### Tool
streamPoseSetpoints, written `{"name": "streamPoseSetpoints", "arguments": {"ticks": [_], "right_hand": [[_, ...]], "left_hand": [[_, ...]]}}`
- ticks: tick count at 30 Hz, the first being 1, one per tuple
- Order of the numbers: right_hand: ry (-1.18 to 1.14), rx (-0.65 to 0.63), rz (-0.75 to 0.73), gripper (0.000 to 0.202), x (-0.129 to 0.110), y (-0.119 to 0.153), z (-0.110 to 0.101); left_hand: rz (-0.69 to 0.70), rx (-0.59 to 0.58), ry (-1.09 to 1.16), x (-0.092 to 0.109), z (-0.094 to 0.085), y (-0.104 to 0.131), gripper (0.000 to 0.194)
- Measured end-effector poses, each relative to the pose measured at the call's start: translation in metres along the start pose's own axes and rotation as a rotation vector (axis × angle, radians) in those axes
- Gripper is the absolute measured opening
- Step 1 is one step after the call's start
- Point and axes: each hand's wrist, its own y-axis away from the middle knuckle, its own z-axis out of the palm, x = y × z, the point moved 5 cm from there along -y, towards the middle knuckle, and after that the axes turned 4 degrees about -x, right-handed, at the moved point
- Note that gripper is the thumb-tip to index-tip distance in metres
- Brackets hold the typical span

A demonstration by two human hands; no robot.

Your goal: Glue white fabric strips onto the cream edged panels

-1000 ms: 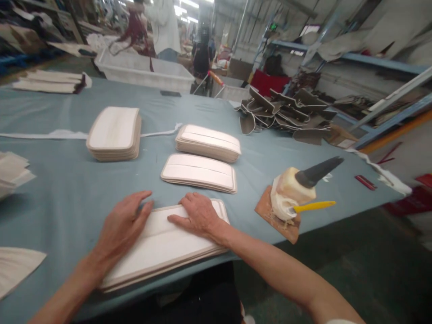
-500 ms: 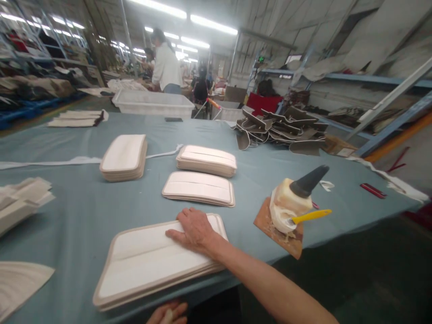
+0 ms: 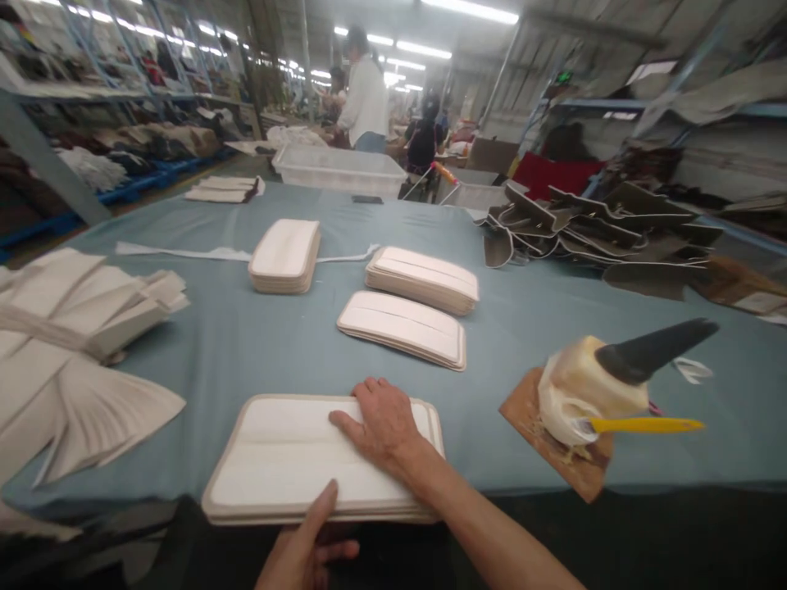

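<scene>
A stack of large cream rectangular panels [image 3: 276, 459] with beige borders and rounded corners lies at the table's near edge. My right hand [image 3: 384, 422] rests on top of it, right of the middle, fingers flat and pointing away, thumb spread to the left. My left hand [image 3: 307, 545] is at the stack's front edge, its thumb on the top face and its fingers curled below the edge. How many layers lie between them is hidden. Beyond are two stacks of smaller panels [image 3: 402, 324] [image 3: 424, 274] and another stack [image 3: 284, 250] to their left.
Right of the hands, a glue container [image 3: 566, 385] with a black nozzle and a yellow-handled brush [image 3: 645, 424] sits on a brown board [image 3: 522, 406]. Bundled beige pieces [image 3: 79, 344] lie left. Dark trimmed pieces [image 3: 590, 229] are piled far right. A white tub [image 3: 338, 172] and co-workers are behind.
My left hand has risen from below the table edge to the panel stack's front edge. My right hand stays on the stack. The stack now sits straighter, and the view has turned left.
</scene>
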Motion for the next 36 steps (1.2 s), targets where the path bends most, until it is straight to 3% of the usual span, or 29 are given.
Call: {"name": "streamPoseSetpoints", "arguments": {"ticks": [4,6,10,16,22,27,33,36], "right_hand": [[-0.015,-0.027,0.0,0.045,-0.002,0.005,0.002],[-0.021,-0.026,-0.008,0.044,-0.005,0.01,0.004],[-0.014,-0.034,0.002,0.044,-0.009,0.016,0.008],[-0.023,-0.046,0.01,0.045,-0.01,0.016,0.005],[-0.066,-0.061,0.031,0.042,-0.007,0.016,0.001],[-0.114,-0.126,0.01,0.039,-0.007,0.012,-0.014],[-0.229,-0.35,-0.05,0.039,-0.002,0.003,-0.036],[-0.252,-0.339,-0.083,0.042,-0.002,0.004,-0.05]], "left_hand": [[0.006,0.115,-0.01,-0.001,0.0,0.004,0.072],[0.058,0.137,0.099,0.001,0.004,0.014,0.074],[0.145,0.068,0.43,0.011,0.024,0.038,0.077],[0.145,0.094,0.442,0.017,0.032,0.049,0.076],[0.222,0.033,0.57,0.021,0.038,0.052,0.074],[0.24,0.044,0.616,0.022,0.04,0.059,0.08],[0.243,-0.034,0.626,0.018,0.035,0.052,0.096],[0.248,-0.086,0.606,0.026,0.035,0.045,0.098]]}}
